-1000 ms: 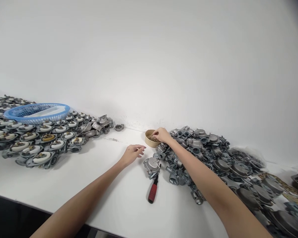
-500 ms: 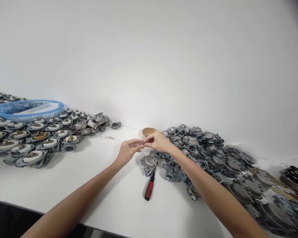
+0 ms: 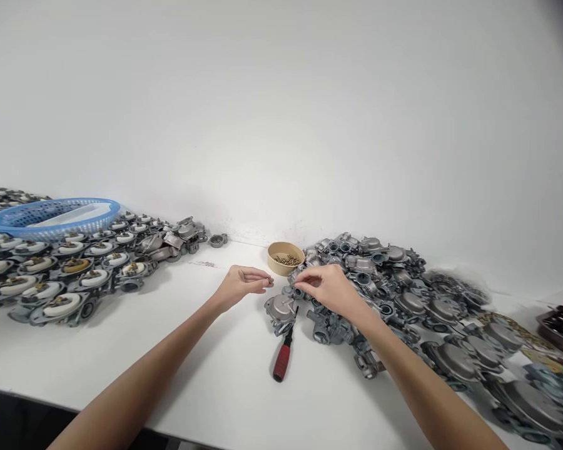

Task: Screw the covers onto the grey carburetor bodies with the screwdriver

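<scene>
My left hand [image 3: 242,287] is pinched over the white table [image 3: 206,369], with something small and hard to make out at its fingertips. To its right, my right hand [image 3: 328,286] has thumb and fingers pressed together at the edge of the metal part pile; whatever it holds, if anything, is too small to name. Between and below the hands lies a single metal carburetor body [image 3: 280,310]. A screwdriver [image 3: 282,359] with a red handle touches its lower side. Behind the hands stands a round tan bowl [image 3: 286,257] with small brass-coloured pieces inside.
Many carburetor bodies [image 3: 363,280] are heaped on the right. Rows of parts with white floats [image 3: 94,279] cover the left, beside a blue basket [image 3: 56,215]. A dark tray [image 3: 560,334] is at the far right, and a white wall rises behind.
My hands, which met at the fingertips, have come apart. The right one moved right and slightly down, uncovering the bowl and its contents; the left one shifted slightly down.
</scene>
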`<state>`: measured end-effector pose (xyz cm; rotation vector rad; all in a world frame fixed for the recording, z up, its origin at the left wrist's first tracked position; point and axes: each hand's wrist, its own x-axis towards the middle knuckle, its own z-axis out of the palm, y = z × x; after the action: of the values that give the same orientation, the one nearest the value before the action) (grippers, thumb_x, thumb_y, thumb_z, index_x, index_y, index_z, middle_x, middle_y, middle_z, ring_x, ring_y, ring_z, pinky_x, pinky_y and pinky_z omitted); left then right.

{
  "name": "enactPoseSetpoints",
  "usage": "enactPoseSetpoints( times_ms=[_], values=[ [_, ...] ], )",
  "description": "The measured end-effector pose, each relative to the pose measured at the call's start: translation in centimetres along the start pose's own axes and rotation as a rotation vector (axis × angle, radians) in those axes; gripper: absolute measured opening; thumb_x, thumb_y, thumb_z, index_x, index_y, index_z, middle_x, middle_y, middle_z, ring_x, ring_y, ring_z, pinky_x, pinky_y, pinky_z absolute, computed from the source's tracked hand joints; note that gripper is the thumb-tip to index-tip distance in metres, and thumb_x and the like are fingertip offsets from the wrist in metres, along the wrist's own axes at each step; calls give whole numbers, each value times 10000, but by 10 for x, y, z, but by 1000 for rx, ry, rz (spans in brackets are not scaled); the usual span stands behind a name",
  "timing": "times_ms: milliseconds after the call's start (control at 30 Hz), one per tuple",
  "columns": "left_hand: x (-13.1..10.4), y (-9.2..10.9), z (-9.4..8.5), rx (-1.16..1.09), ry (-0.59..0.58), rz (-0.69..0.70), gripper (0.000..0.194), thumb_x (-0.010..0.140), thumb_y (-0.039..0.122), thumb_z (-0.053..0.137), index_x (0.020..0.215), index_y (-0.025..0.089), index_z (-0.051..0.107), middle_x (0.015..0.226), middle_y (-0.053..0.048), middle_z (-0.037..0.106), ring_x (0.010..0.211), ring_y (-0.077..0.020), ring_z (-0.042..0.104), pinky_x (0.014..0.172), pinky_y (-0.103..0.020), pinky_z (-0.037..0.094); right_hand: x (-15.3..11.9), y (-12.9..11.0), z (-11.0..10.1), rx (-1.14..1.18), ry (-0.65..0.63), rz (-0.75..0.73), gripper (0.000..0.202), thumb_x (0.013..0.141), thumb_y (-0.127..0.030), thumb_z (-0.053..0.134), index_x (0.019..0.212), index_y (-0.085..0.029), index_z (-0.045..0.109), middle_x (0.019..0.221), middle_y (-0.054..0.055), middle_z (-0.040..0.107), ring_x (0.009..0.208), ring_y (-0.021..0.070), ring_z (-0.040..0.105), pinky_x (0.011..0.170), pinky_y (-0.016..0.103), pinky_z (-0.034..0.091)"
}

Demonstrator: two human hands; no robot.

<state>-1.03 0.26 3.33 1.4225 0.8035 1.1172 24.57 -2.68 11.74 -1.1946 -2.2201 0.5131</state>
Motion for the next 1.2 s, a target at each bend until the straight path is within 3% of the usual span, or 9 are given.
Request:
enactPoseSetpoints(
  times_ms=[267, 567, 1200],
  values=[
    [1, -1, -9, 132, -102, 9, 321, 758, 373, 875, 933, 109, 823, 894, -140, 815, 873, -274, 785, 781, -349, 645, -21, 9, -9, 11, -83, -22, 100, 886, -166, 680, 881, -183, 778, 879, 30, 786, 763, 169, 731, 702, 254, 566],
    [-3, 3, -10, 473, -251, 123, 168, 863, 278, 762, 953, 149, 824, 911, -83, 816, 826, -206, 761, 753, -274, 632, -18, 18, 4, 25, -209, -4, 98, 888, -184, 706, 837, -189, 790, 804, 15, 776, 719, 149, 710, 678, 238, 532],
    [-4, 2, -11, 536, -297, 172, 196, 880, 335, 752, 954, 170, 827, 904, -81, 819, 818, -226, 780, 782, -302, 655, -18, 17, 15, -24, -280, -44, 134, 876, -99, 678, 843, -182, 779, 807, 4, 772, 695, 139, 692, 649, 222, 485]
  ],
)
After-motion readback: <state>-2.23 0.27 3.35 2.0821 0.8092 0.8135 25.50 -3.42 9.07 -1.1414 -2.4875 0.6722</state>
